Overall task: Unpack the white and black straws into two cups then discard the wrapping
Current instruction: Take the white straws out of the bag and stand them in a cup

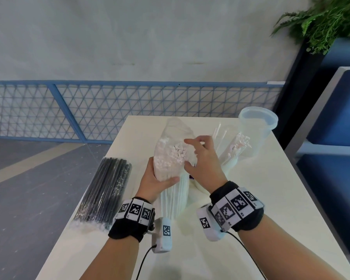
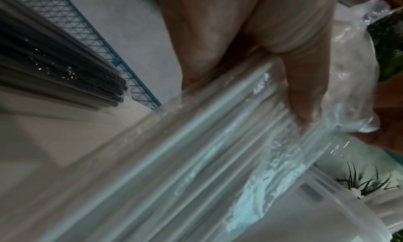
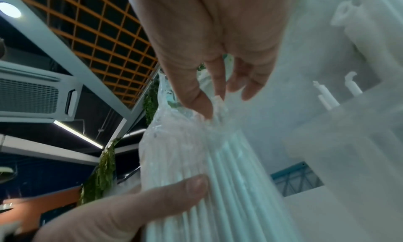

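Note:
A clear plastic bag of white straws [image 1: 173, 178] stands upright on the white table [image 1: 261, 199], its top open. My left hand [image 1: 156, 178] grips the bag around its middle, thumb across the front [image 3: 170, 190]. My right hand [image 1: 200, 156] is at the bag's mouth, where thumb and forefinger pinch the straw tips through the wrapping [image 3: 213, 111]. A sealed pack of black straws [image 1: 105, 190] lies to the left. A clear cup [image 1: 226, 154] behind my right hand holds several white straws. A second, taller clear cup [image 1: 257, 126] stands at the back right.
The table's left edge runs close by the black pack, with grey floor below. A blue mesh fence [image 1: 129, 110] lies beyond the table. A blue bench [image 1: 341, 138] and a dark planter with a fern [image 1: 321, 23] stand to the right.

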Demonstrator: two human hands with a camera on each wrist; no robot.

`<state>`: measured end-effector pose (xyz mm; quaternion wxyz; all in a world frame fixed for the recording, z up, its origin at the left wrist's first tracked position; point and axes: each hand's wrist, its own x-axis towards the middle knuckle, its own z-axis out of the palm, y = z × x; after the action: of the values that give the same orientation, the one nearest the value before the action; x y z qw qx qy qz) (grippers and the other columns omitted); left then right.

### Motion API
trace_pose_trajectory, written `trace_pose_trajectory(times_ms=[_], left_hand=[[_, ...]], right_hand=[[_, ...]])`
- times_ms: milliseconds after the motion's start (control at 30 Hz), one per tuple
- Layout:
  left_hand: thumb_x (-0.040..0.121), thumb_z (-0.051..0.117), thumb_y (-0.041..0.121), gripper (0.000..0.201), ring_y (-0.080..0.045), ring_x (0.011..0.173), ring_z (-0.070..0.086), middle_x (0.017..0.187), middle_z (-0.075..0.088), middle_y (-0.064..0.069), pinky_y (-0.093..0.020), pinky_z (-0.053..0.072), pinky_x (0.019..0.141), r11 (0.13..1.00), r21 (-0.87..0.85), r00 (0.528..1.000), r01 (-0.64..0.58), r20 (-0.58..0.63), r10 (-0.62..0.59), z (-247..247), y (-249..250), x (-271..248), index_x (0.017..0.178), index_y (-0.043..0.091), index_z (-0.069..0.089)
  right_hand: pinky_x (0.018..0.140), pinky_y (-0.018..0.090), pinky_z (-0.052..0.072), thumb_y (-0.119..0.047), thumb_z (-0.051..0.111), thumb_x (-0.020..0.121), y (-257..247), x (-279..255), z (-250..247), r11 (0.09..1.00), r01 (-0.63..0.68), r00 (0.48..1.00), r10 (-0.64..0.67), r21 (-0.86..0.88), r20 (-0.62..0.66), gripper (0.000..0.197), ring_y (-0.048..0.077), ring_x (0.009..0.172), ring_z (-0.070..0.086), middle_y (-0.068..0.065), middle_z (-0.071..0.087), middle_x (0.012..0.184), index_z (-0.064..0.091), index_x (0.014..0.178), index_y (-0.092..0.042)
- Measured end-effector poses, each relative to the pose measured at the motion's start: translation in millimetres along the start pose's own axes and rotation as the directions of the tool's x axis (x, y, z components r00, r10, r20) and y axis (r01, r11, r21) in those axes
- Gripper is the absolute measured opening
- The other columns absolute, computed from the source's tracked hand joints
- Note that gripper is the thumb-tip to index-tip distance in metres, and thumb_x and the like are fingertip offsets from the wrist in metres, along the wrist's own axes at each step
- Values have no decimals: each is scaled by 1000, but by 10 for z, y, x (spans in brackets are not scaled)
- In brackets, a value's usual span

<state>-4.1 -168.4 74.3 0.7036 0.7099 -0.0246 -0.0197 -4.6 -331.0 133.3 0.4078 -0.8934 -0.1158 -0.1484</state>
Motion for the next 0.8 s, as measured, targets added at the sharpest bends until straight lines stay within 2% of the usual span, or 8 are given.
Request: trace_pose_trajectory(times_ms=[67,167,267,433,533,600,700,800], left_hand=[[46,86,30,75,-9,112,59,119,62,5,-34,49,94,1000,-10,1000,11,-1,-11,-1,-3,4,110,39,48],[49,86,27,78,-12,114,58,121,61,2,-36,49,96,1000,-24,1000,10,-4,-10,-2,-6,-1,116,32,48],[59,85,14,81,-19,118,58,126,61,-6,-38,48,98,1000,-24,999,1,37,0,-16,-26,-2,130,18,46],[66,78,-1,77,-18,118,58,127,61,-8,-28,51,94,1000,-20,994,14,112,-11,-25,-17,-5,134,12,44],[64,79,2,80,-13,117,58,127,61,-4,-20,51,87,1000,-10,994,18,106,-16,-22,-22,-12,135,14,43],[65,79,-3,80,-7,115,59,125,61,-1,-14,50,82,1000,2,994,21,111,-21,4,-17,-15,134,14,42],[66,78,-8,78,1,108,60,122,61,2,-11,49,80,1000,9,994,12,104,-13,31,-2,-16,132,15,42],[62,82,-1,82,-8,116,57,124,61,2,-16,50,85,999,33,997,6,81,-9,45,-27,4,132,19,43]], right_hand=[[77,3,36,-4,64,79,-10,2,15,999,-11,999,8,50,50,52,6,84,48,8,45,119,51,128,-13],[86,15,42,-11,66,80,18,-2,58,990,-98,992,90,99,84,59,8,93,50,6,52,116,42,135,-10],[88,22,46,-25,68,81,34,-42,128,983,-125,991,118,135,65,53,11,100,56,1,59,114,49,129,-11],[83,19,44,-35,70,78,104,-12,153,977,-162,980,143,135,139,56,9,100,57,-3,62,117,52,128,-18],[87,30,50,-32,74,74,115,11,121,959,-222,960,184,175,212,62,10,103,56,-5,60,116,50,130,-20],[85,35,52,-25,75,73,98,18,103,940,-261,953,213,222,216,58,14,99,56,-3,61,109,52,126,-19],[79,24,43,-20,72,75,87,18,115,941,-265,955,226,210,193,51,16,94,56,2,62,110,55,122,-15],[84,27,43,-23,69,78,113,-25,202,952,-246,967,228,184,115,44,20,104,56,5,60,114,56,118,-10]])
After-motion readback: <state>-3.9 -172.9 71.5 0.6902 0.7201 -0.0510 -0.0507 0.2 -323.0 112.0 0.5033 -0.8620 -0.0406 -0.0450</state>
